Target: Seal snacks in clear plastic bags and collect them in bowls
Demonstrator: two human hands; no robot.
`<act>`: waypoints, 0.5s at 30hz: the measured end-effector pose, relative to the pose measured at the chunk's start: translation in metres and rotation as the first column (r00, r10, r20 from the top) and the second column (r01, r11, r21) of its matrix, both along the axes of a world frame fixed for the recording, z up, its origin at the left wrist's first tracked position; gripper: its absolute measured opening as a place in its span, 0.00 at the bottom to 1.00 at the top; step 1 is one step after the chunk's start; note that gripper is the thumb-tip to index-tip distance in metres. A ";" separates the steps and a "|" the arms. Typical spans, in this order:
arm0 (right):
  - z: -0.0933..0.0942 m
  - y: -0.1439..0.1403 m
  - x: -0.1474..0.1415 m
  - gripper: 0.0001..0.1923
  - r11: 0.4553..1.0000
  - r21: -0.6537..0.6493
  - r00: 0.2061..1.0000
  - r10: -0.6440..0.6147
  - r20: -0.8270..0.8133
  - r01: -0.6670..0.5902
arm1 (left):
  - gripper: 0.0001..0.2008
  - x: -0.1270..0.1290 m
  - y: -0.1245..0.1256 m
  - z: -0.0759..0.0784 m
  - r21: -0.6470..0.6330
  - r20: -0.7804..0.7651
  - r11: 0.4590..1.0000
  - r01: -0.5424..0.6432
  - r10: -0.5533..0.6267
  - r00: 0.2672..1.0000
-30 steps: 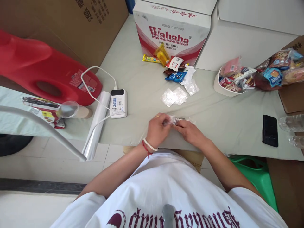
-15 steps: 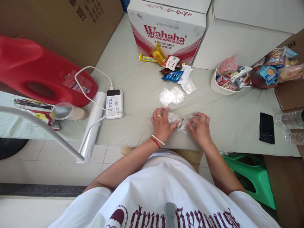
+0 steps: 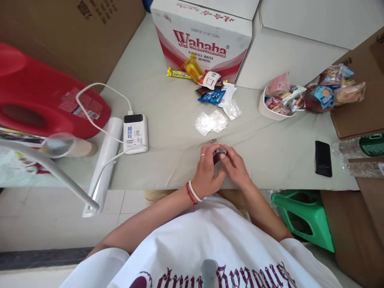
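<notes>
1. We see both hands meeting at the near edge of the table [image 3: 168, 120], just past the person's white shirt.
2. The left hand [image 3: 207, 172] and the right hand [image 3: 235, 166] are pressed close together, fingers curled around a small dark snack in clear wrap [image 3: 218, 151].
3. The snack sits between the fingertips of both hands, pinched from each side; we cannot tell whether it rests on the table or is lifted off it.
4. The left wrist carries a white bead bracelet and a red cord.
5. At 12 o'clock from the hands, near them, lie two flat clear wrappers [image 3: 210, 122].
6. Farther at 12 o'clock, a heap of snack packets [image 3: 211, 86] lies against the foot of a Wahaha carton [image 3: 204, 40].
7. At 2 o'clock stands a white bowl [image 3: 270, 112] filled with packets.
8. At 3 o'clock, well apart, a black phone [image 3: 323, 158] lies flat.
9. At 9 o'clock sits a white power bank [image 3: 136, 133] with a cable, beside a roll of clear film [image 3: 103, 160].
10. Beyond that, at 10 o'clock, lies a red jug [image 3: 45, 100].
</notes>
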State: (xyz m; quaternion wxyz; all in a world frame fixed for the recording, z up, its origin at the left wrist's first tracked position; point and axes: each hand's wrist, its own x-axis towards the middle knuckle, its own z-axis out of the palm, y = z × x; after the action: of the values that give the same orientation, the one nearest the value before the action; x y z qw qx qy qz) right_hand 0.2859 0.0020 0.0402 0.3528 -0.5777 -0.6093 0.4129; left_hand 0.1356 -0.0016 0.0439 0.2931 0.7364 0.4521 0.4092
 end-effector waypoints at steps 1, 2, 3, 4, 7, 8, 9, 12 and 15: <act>-0.002 -0.003 0.003 0.26 1.000 -0.019 0.999 -0.011 -0.039 0.011 | 0.31 0.002 -0.002 0.002 0.004 0.023 0.998 0.062 -0.063 0.998; -0.005 -0.006 0.006 0.28 0.998 -0.043 0.997 -0.037 -0.070 0.034 | 0.33 0.004 -0.003 0.003 0.005 0.043 0.993 0.122 -0.122 0.992; -0.008 -0.009 0.009 0.28 0.995 -0.073 0.992 -0.076 -0.097 0.069 | 0.33 0.005 -0.003 0.002 -0.001 0.063 0.985 0.173 -0.173 0.983; -0.011 -0.013 0.014 0.27 0.988 -0.109 0.986 -0.119 -0.118 0.106 | 0.33 0.006 -0.002 0.001 -0.016 0.087 0.976 0.216 -0.214 0.973; -0.018 -0.021 0.040 0.24 0.962 -0.191 0.960 -0.227 -0.162 0.195 | 0.32 -0.004 -0.001 -0.006 -0.111 0.143 0.960 0.257 -0.241 0.960; -0.018 -0.021 0.056 0.24 0.954 -0.190 0.949 -0.266 -0.172 0.233 | 0.30 -0.012 -0.002 -0.009 -0.145 0.134 0.962 0.232 -0.213 0.968; -0.015 -0.020 0.074 0.23 0.942 -0.172 0.931 -0.317 -0.183 0.288 | 0.28 -0.022 -0.003 -0.012 -0.164 0.101 0.969 0.183 -0.168 0.981; 0.006 0.003 0.148 0.18 0.833 -0.044 0.803 -0.544 -0.244 0.551 | 0.23 -0.065 -0.010 -0.022 -0.072 -0.108 0.996 -0.044 0.036 0.994; 0.043 0.056 0.233 0.10 0.584 0.066 0.581 -0.777 -0.242 0.809 | 0.21 -0.105 -0.024 -0.036 0.095 -0.260 0.983 -0.155 0.174 0.950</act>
State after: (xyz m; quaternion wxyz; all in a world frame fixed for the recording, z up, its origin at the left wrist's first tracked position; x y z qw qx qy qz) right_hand 0.5188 0.0580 0.0832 0.6035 -0.7155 -0.2824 0.2101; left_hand 0.0304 -0.0255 0.0075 0.1672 0.7548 0.5320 0.3454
